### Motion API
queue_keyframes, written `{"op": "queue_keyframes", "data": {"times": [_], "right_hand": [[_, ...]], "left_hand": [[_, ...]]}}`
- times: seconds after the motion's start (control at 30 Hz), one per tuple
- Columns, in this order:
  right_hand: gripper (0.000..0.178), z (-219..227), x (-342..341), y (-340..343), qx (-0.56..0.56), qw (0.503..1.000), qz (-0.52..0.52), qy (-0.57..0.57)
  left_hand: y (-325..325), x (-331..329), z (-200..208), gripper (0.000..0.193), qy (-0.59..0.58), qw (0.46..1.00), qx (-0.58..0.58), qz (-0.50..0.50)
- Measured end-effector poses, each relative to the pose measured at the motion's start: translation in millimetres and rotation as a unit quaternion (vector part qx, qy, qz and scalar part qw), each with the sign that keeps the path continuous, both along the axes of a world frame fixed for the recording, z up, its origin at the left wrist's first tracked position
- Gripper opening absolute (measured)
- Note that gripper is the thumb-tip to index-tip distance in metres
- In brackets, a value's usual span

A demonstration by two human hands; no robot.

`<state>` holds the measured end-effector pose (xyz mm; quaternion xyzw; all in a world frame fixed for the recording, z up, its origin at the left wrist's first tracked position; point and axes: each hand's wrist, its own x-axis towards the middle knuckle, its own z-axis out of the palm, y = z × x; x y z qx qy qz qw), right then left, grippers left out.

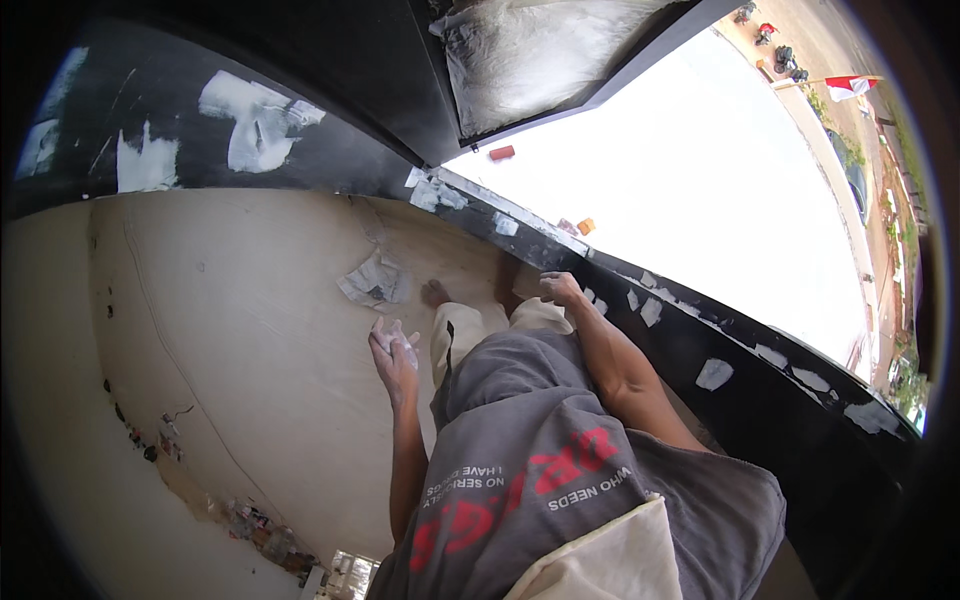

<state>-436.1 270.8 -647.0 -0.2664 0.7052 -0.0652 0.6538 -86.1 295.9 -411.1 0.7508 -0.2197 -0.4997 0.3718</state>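
My left hand (396, 352) hangs over the floor to the left of my body, coated in white powder. Its fingers are loosely bent and a little apart, with nothing plainly in them. On the other side, my right hand (560, 288) is held close to the black ledge (640, 290), fingers curled in. Whatever those fingers may hold is hidden. White filler patches (714, 374) dot the black surface beside my right arm. A crumpled, pale sheet or bag (376, 281) lies on the floor beyond my left hand.
A black panel (330, 130) with white smears runs across the far left. Above stands a frame with a cloudy plastic-covered pane (540, 60). A red block (501, 153) and an orange block (586, 226) lie on the bright surface outside. Debris (265, 535) lines the lower-left floor edge.
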Motion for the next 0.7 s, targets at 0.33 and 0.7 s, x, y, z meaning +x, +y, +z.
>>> {"op": "queue_keyframes", "data": {"times": [0.33,0.7], "right_hand": [[0.04,-53.3,10.5,-25.7,-0.095,0.97,-0.214,0.072],[0.035,-258.5,-87.4,-172.5,-0.11,0.945,-0.211,0.223]], "left_hand": [[-180.9,-53.7,21.1,0.057,-0.181,0.857,-0.211,-0.434],[-288.5,-108.8,-124.3,0.057,-0.629,0.584,-0.275,-0.434]]}}
